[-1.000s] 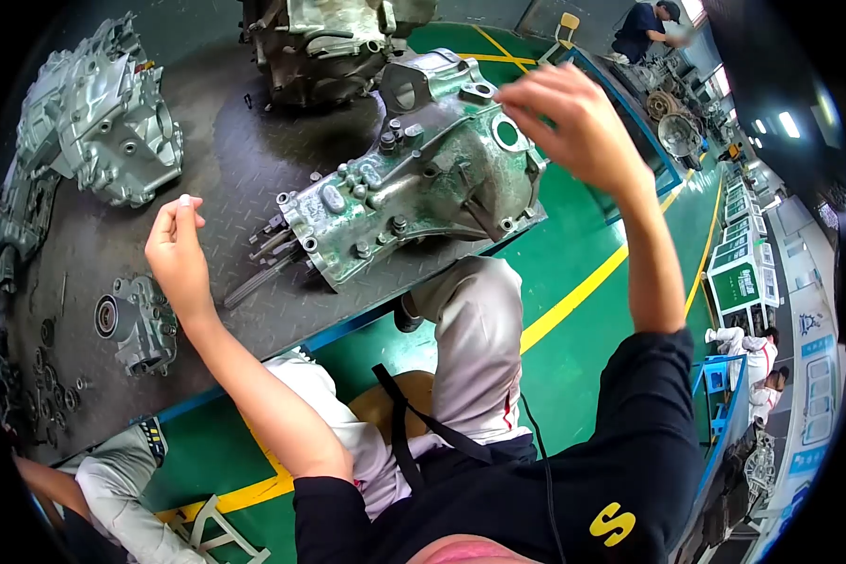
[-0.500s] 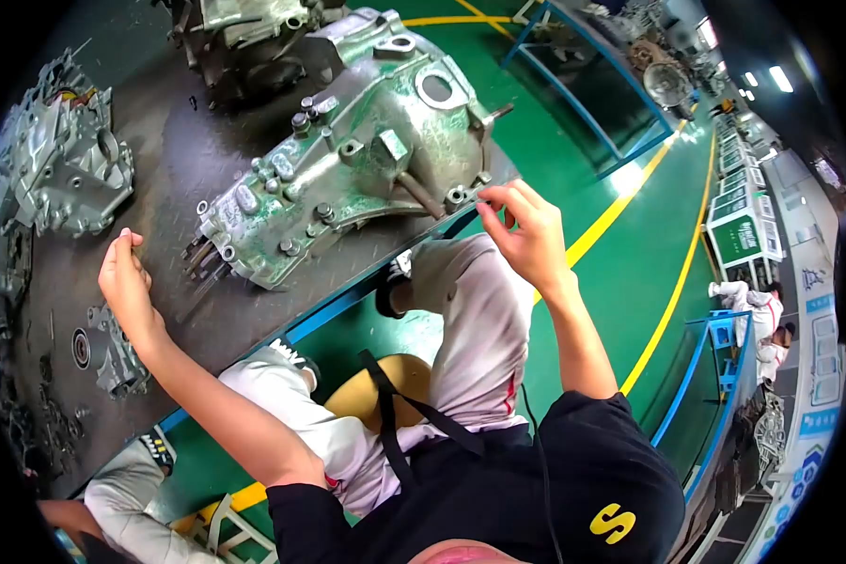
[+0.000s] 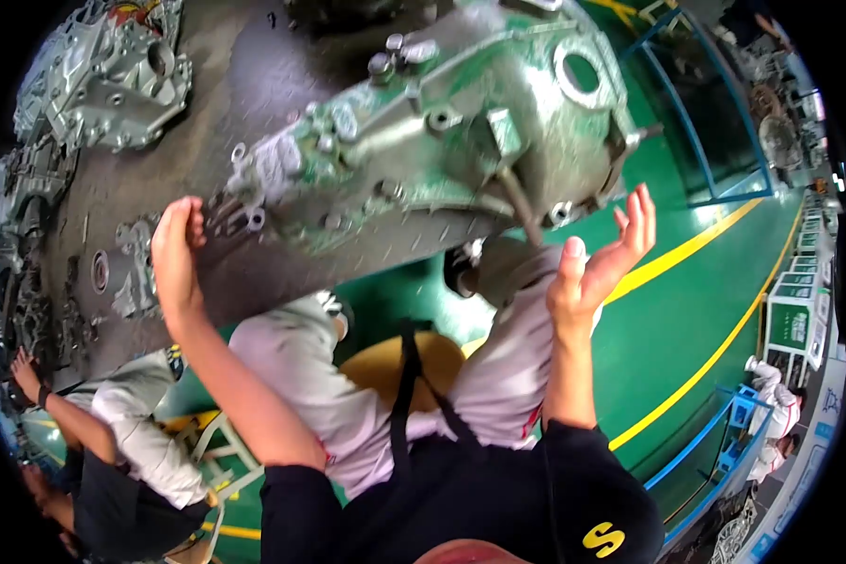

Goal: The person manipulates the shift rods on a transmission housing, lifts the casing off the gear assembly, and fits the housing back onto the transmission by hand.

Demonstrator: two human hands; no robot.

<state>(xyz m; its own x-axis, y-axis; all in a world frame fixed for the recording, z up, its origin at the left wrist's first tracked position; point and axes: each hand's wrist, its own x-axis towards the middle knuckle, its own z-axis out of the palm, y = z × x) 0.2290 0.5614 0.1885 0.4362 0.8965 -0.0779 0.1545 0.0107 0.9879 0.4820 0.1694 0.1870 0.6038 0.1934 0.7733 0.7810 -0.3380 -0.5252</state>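
A gearbox housing [image 3: 423,141], bare metal with greenish patches, lies on the dark workbench [image 3: 254,291] in front of me. My left hand [image 3: 177,254] hovers beside the thin shafts at its narrow left end, fingers curled in and nothing visible in them. At the wide right end, my right hand [image 3: 603,263] is raised below the rim, palm turned up, fingers apart and empty. Neither hand appears to grip the housing. Several bolts stand up on its surface, and a rod [image 3: 520,202] slants down from its near side.
Another metal housing [image 3: 117,80] stands at the upper left, with a bearing part [image 3: 101,271] and loose small parts below it. A co-worker [image 3: 127,461] sits at the lower left. A stool [image 3: 385,367] is beneath me. A blue-framed table [image 3: 705,113] stands at right.
My right hand has gone from curled fingers to an open, upturned palm. My left hand's fingers have curled in more. The view has shifted, bringing more of the co-worker at lower left into sight.
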